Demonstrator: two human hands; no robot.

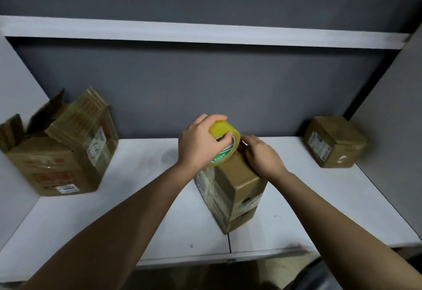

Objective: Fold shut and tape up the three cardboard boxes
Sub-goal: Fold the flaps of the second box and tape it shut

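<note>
A white tabletop (137, 198) fronts a dark grey wall. The left hand (196, 141) curls its grip around the yellow tape roll (225, 129) at the middle box's (237, 189) far end; the right hand (260, 157) presses the box top just right of it, whose long axis runs nearward.

A white table (141, 232) fills the lower half of the view, its top made of two panels that meet at a thin dark seam (229, 243) running from the front edge inward. A few small dark specks (191, 245) mark the surface near the front. Behind the table stands a dark grey back wall (205, 88), matte and evenly toned. A white horizontal rail (205, 32) crosses that wall higher up, with more dark grey above it. Pale side panels (16, 77) close in the table on the left and a grey one on the right. The light is dim and soft, brightest on the tabletop.
</note>
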